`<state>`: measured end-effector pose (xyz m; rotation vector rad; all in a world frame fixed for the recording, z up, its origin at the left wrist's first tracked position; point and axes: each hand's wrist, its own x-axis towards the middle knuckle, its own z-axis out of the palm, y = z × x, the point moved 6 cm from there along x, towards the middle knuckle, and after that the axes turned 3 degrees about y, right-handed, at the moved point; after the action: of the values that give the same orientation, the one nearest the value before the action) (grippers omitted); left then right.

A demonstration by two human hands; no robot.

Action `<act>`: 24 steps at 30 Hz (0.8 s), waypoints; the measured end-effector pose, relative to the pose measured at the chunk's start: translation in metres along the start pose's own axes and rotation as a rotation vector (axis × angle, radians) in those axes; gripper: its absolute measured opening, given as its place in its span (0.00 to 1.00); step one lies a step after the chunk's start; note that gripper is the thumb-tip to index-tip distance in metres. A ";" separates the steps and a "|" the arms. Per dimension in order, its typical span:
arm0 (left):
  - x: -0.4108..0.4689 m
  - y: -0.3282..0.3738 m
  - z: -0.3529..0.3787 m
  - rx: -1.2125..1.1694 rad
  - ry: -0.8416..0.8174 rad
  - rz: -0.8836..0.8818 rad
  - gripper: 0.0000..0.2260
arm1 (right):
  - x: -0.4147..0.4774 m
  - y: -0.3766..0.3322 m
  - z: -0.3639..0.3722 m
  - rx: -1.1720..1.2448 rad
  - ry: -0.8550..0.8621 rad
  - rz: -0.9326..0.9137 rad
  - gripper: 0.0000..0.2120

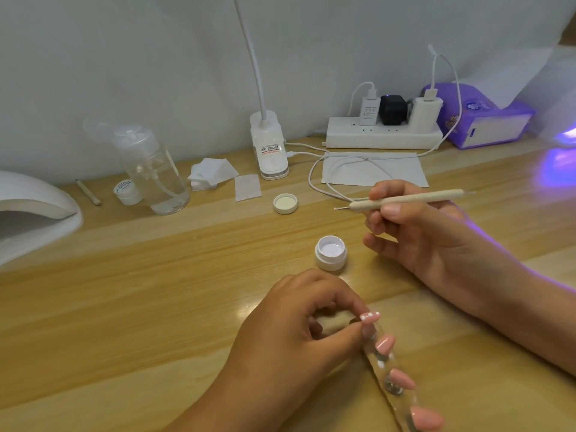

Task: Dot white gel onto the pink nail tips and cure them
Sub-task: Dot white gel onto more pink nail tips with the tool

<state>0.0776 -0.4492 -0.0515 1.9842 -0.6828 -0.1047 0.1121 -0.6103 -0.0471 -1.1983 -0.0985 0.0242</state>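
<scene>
Four pink nail tips (385, 343) sit in a row on a clear stick (381, 358) close to the person. The left hand (296, 338) pinches the stick's far end with curled fingers, seemingly to steady it and turn the topmost tip, the one bearing white dots, up toward the eye. The right hand (420, 235) grips a dotting tool (405, 199) like a pen, held clear of the table with its fine point aimed left, beyond the open pot of white gel (331, 252); I'd guess it is poised to reload. The pot's lid (285, 203) lies farther back. A white curing lamp (31, 213) at the left is cut off by the edge, and the violet glow (558, 157) at the right comes from something out of sight. The stick's near end runs off the bottom, and whether the point carries gel is too small to tell.
</scene>
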 end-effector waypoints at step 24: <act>-0.015 0.030 0.005 0.517 0.137 0.511 0.09 | -0.007 -0.011 0.019 -0.754 0.044 -0.448 0.05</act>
<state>0.0507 -0.4556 -0.0324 2.1972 -1.1900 0.5611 0.1028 -0.5975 -0.0311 -1.9020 -0.3582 -0.4685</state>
